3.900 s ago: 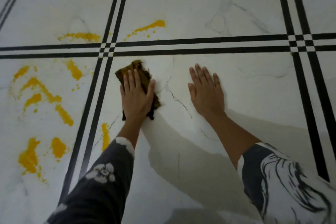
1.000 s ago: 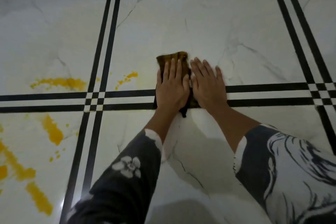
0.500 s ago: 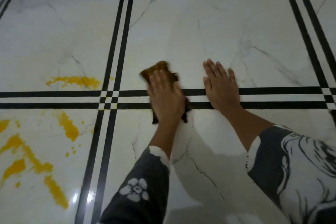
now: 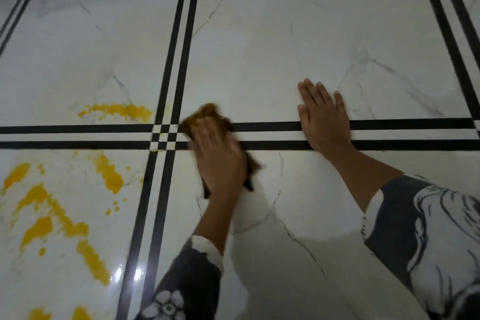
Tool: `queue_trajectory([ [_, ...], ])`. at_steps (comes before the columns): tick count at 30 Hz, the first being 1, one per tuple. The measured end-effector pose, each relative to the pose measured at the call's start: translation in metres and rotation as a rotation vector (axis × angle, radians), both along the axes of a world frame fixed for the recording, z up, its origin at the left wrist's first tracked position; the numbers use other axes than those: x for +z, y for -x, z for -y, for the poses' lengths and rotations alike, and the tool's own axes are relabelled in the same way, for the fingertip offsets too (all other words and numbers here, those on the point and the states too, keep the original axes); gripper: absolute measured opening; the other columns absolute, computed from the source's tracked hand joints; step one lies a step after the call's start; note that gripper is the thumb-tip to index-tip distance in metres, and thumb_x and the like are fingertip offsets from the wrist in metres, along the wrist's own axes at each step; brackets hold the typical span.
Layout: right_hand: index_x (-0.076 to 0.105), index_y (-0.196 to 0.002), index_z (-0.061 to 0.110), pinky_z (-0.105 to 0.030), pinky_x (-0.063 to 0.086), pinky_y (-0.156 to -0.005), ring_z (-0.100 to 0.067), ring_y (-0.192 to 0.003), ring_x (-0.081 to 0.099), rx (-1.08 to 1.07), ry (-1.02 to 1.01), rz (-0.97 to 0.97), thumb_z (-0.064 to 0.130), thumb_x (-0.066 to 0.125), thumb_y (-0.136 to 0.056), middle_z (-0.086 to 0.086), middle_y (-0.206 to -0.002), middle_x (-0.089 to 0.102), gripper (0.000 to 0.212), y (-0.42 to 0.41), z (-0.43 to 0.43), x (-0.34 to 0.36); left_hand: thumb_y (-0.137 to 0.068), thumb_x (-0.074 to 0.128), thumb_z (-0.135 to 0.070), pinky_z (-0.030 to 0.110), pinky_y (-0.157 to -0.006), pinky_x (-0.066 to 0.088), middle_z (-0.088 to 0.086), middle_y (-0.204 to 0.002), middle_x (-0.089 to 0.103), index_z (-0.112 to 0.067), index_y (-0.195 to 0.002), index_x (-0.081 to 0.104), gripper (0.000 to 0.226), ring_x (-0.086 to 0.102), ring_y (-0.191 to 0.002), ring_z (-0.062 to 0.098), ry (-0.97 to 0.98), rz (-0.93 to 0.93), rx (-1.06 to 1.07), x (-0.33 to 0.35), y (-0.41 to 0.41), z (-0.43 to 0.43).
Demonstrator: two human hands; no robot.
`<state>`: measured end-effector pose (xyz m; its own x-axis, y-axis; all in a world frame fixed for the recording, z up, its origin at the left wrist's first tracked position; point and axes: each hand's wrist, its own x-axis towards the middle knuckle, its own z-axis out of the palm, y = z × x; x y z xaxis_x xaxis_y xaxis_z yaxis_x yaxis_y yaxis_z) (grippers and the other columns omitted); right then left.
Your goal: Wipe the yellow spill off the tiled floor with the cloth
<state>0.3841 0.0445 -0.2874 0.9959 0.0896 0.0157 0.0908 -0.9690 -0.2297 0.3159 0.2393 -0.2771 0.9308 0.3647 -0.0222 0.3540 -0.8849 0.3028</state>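
Nearest the camera, two dark patterned sleeves enter from the bottom edge: the left sleeve (image 4: 179,291) bears a white flower, the right sleeve (image 4: 426,236) white swirls. On the white marble-look tiled floor (image 4: 298,34), yellow spill (image 4: 52,215) lies in streaks and blobs across the near-left tile. The left hand (image 4: 220,161) lies flat, palm down, fingers together, pressing a brown cloth (image 4: 205,115) onto the floor; it is motion-blurred. The cloth sits over the horizontal black stripes (image 4: 78,135), just right of their crossing with the vertical pair. The right hand (image 4: 324,117) rests open and flat on the floor, fingers extended, holding nothing, well apart from the cloth. Beyond the stripes, a further yellow smear (image 4: 117,112) marks the far-left tile.
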Motion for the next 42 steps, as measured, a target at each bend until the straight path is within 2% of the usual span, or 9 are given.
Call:
queue_trajectory([
  [5,0.012,-0.149,0.020,-0.042,0.004,-0.116,-0.017,-0.144,0.009,0.014,0.010,-0.002,0.030,0.021,-0.101,0.004,-0.157,0.011,0.050,0.000,0.000,-0.004,-0.100,0.017,-0.038,0.038,-0.117,-0.003,0.007,-0.158,0.007,-0.013,-0.150,0.007,0.057,0.002,-0.146,0.021,0.022,-0.037,-0.292,-0.001,-0.050,0.060],
  [9,0.013,-0.149,0.020,-0.041,0.004,-0.116,-0.016,-0.144,0.008,0.007,-0.012,0.005,0.030,0.021,-0.101,0.004,-0.157,0.012,0.049,-0.002,0.002,-0.002,-0.101,0.014,-0.038,0.040,-0.118,-0.001,0.008,-0.159,0.004,-0.012,-0.150,0.004,0.056,0.000,-0.146,0.021,-0.025,-0.043,-0.189,-0.004,-0.094,-0.003],
  [15,0.012,-0.149,0.019,-0.042,0.003,-0.117,-0.017,-0.144,0.008,-0.001,-0.015,-0.020,0.028,0.021,-0.101,0.002,-0.157,0.011,0.050,0.000,-0.001,0.002,-0.100,0.018,-0.038,0.040,-0.118,0.000,0.008,-0.158,0.007,-0.012,-0.150,0.007,0.058,0.003,-0.146,0.022,-0.019,-0.004,0.153,-0.006,0.017,-0.030],
  [20,0.008,-0.149,0.015,-0.041,0.003,-0.117,-0.020,-0.145,0.006,0.002,0.007,-0.061,0.033,0.018,-0.101,-0.003,-0.157,0.006,0.052,0.013,-0.004,0.003,-0.100,0.018,-0.038,0.037,-0.117,-0.005,0.007,-0.158,0.004,-0.011,-0.150,0.005,0.058,0.000,-0.146,0.020,0.027,-0.036,-0.114,0.001,0.047,0.063],
  [23,0.009,-0.149,0.014,-0.041,0.004,-0.116,-0.020,-0.144,0.008,0.033,0.009,-0.059,0.032,0.020,-0.101,-0.003,-0.157,0.008,0.052,0.038,-0.002,0.003,-0.101,0.017,-0.038,0.040,-0.119,-0.001,0.006,-0.159,0.005,-0.014,-0.150,0.006,0.056,0.002,-0.146,0.020,0.000,-0.060,-0.243,0.002,0.013,0.044],
  [28,0.013,-0.148,0.014,-0.039,0.005,-0.116,-0.019,-0.144,0.012,0.092,0.016,-0.032,0.036,0.016,-0.100,-0.003,-0.156,0.013,0.053,0.079,0.010,0.002,-0.100,0.015,-0.037,0.041,-0.118,-0.001,0.007,-0.159,0.004,-0.013,-0.151,0.005,0.057,0.000,-0.146,0.020,-0.015,-0.053,0.011,-0.004,0.056,-0.034],
  [32,0.016,-0.147,0.011,-0.040,0.007,-0.115,-0.022,-0.144,0.015,0.096,-0.012,-0.047,0.041,0.007,-0.095,-0.006,-0.155,0.016,0.061,0.098,0.013,0.004,-0.092,0.008,-0.043,0.038,-0.117,0.001,0.009,-0.157,0.014,-0.010,-0.149,0.013,0.067,0.007,-0.146,0.022,-0.016,-0.019,0.114,0.002,0.154,-0.016],
  [37,0.011,-0.148,0.013,-0.036,0.001,-0.116,-0.017,-0.145,0.006,0.092,-0.029,-0.103,0.036,0.016,-0.100,-0.003,-0.157,0.008,0.053,0.127,0.020,0.009,-0.098,0.011,-0.042,0.037,-0.115,-0.007,0.006,-0.157,0.011,-0.013,-0.149,0.010,0.059,0.000,-0.145,0.018,0.013,-0.069,-0.219,0.005,0.176,0.095],
  [42,0.023,-0.146,0.010,-0.041,0.007,-0.115,-0.023,-0.143,0.017,0.011,0.005,-0.024,0.043,0.004,-0.092,-0.007,-0.155,0.019,0.066,0.164,0.072,0.013,-0.099,0.012,-0.041,0.035,-0.116,-0.007,0.003,-0.159,0.004,-0.017,-0.150,0.005,0.057,-0.001,-0.146,0.017,-0.036,-0.088,-0.343,0.004,0.111,0.082],
])
